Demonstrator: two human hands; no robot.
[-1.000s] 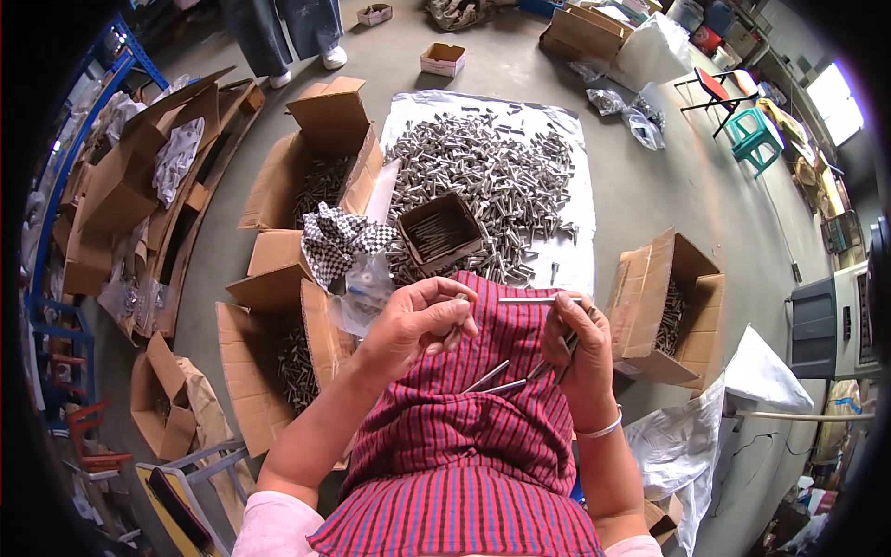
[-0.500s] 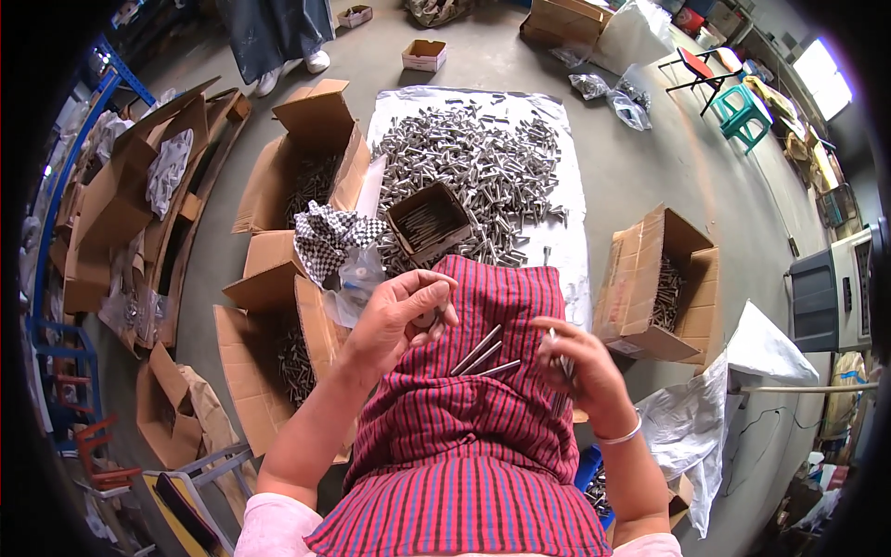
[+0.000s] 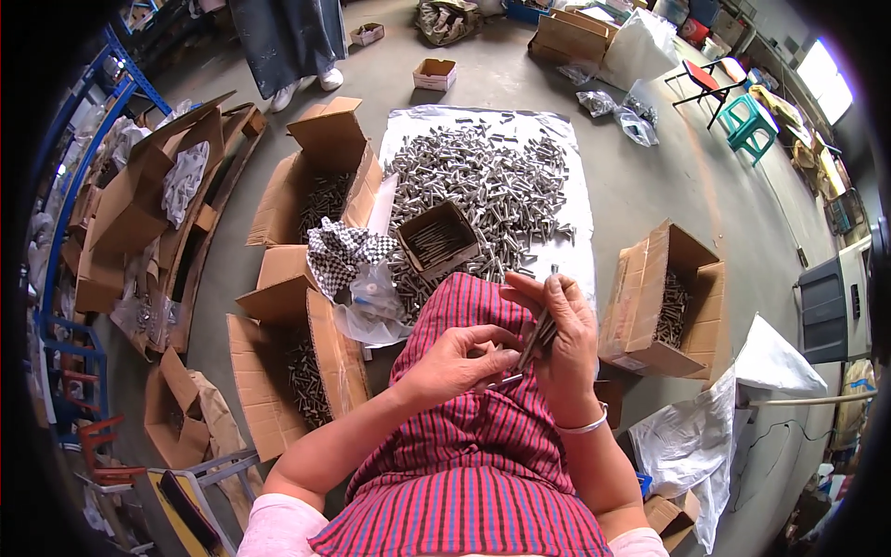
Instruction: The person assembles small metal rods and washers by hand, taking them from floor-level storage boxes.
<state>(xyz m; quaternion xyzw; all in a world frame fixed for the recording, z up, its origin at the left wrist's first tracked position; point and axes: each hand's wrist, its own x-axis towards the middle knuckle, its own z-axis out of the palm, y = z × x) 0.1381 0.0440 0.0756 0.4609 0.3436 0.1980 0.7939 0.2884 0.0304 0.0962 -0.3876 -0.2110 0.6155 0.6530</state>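
Over my lap, covered by a red-and-blue striped apron (image 3: pixel 469 464), both hands are close together. My right hand (image 3: pixel 568 348) is closed round several slim grey metal rods (image 3: pixel 535 343), which slant down toward the left hand. My left hand (image 3: pixel 459 365) has its fingers pinched together beside the rods' lower ends. A bright rod end shows just under its fingertips; the fingers hide most of whatever they hold. Beyond my knees, a small open carton (image 3: pixel 436 239) of thin rods sits at the near side of a large heap of short metal pieces (image 3: pixel 483 176).
The heap lies on a white sheet (image 3: pixel 582 232). Open cardboard boxes with metal parts stand at left (image 3: pixel 339 371) and right (image 3: pixel 640 297). A checkered cloth (image 3: pixel 343 252) and plastic bag (image 3: pixel 371 306) lie by the left boxes. Another person's legs (image 3: pixel 288 46) are at far left.
My hands have come together over the lap; the left moved right and down, the right slightly left and up. The loose rods seen on the apron no longer show there. The view has shifted slightly.
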